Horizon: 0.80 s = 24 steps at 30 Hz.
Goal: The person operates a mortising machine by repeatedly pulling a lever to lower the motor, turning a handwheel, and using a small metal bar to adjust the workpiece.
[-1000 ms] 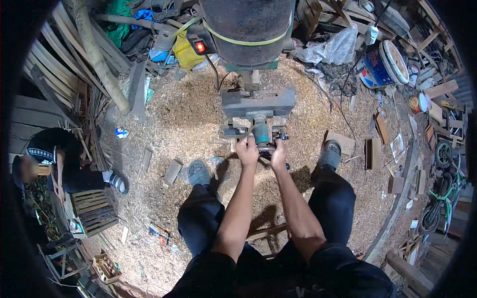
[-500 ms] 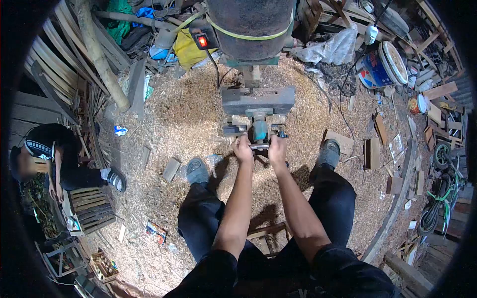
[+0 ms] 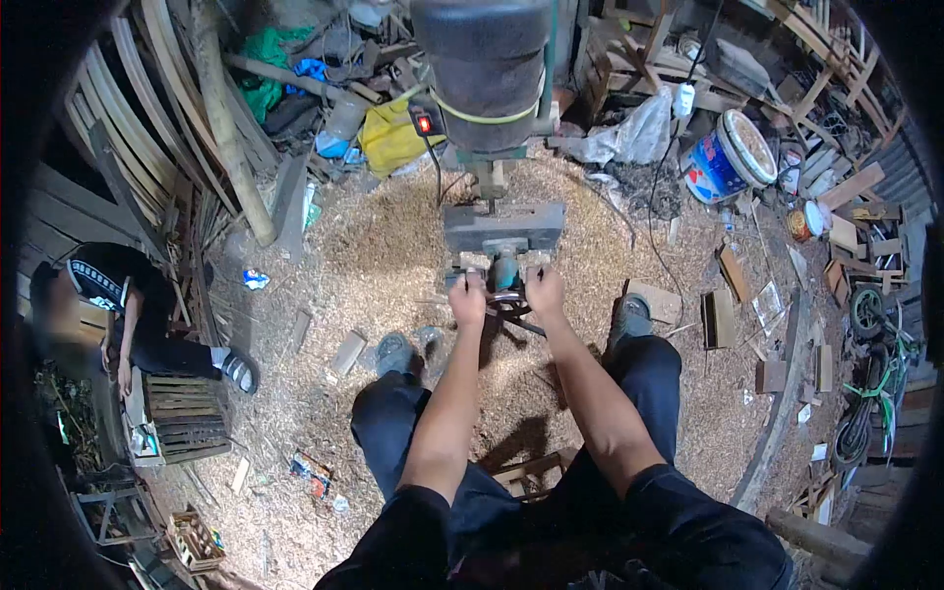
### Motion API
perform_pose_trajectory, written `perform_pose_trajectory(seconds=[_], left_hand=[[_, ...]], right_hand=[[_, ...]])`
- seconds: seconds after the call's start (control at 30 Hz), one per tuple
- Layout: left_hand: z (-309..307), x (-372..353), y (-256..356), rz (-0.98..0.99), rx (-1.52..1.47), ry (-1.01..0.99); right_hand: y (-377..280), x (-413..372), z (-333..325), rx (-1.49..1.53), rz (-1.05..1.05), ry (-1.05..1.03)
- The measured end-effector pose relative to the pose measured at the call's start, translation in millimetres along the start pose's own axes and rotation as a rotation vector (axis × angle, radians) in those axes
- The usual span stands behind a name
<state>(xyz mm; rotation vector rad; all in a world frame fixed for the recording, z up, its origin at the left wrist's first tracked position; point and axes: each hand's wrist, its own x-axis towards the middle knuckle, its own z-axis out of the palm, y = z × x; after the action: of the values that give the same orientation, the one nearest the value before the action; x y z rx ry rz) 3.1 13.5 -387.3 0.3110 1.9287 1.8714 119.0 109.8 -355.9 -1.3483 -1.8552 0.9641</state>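
Observation:
A large dark machine [image 3: 487,98] with a yellowish band stands at the top centre, and a grey metal vise [image 3: 503,228] sits below it. A round metal handwheel [image 3: 507,296] is on the near side of the vise. My left hand [image 3: 468,298] is closed at the wheel's left side. My right hand [image 3: 544,291] is closed at its right side. Both hands appear wrapped on the wheel, with the greenish screw housing [image 3: 504,271] between them.
A seated person [image 3: 118,305] is at the left beside a slatted crate [image 3: 187,418]. A red-lit switch [image 3: 425,123] hangs by the machine. Wood shavings [image 3: 364,226] cover the floor. A bucket [image 3: 730,157], wood pieces and a small bike [image 3: 870,383] are at the right.
The view has shifted slightly, with the machine and vise now lower in view. Both hands remain at the wheel, my right hand a little higher than my left.

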Motion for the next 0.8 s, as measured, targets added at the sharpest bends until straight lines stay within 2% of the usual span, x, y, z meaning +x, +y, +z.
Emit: perform_pose_trajectory(seconds=[0.07,0.13,0.2,0.27,0.33,0.4,0.43,0.47,0.5,0.6,0.63,0.73,0.8], left_hand=[[-3,16,17,0.199,0.014,-0.025],[5,13,90,0.365,-0.034,-0.035],[15,-12,198,0.64,0.139,0.034],[25,-13,268,0.903,0.165,0.094],[36,-8,339,1.263,0.168,0.174],[48,-4,397,1.451,0.277,0.252],[55,-2,415,1.442,0.421,0.312],[63,2,428,1.428,0.563,0.372],[70,13,433,1.48,0.627,0.45],[81,30,430,1.495,0.39,0.339],[85,32,431,1.55,0.337,0.391],[80,31,432,1.542,0.362,0.335],[81,31,431,1.538,0.356,0.334]], right_hand=[[-35,14,-18,0.077,0.0,0.009],[-64,41,-29,0.21,-0.124,0.075],[-100,80,-45,0.393,-0.211,0.14],[-145,112,-73,0.55,-0.31,0.187],[-220,111,-128,0.806,-0.253,0.081],[-261,134,-148,0.856,-0.233,0.147],[-286,140,-157,0.976,-0.195,0.125],[-290,163,-159,0.931,-0.216,0.019],[-301,172,-162,0.831,-0.239,0.047],[-339,177,-174,0.588,-0.241,0.097],[-336,201,-166,0.575,-0.27,0.08],[-326,252,-140,0.543,-0.278,0.008],[-316,301,-115,0.406,-0.22,-0.053]])
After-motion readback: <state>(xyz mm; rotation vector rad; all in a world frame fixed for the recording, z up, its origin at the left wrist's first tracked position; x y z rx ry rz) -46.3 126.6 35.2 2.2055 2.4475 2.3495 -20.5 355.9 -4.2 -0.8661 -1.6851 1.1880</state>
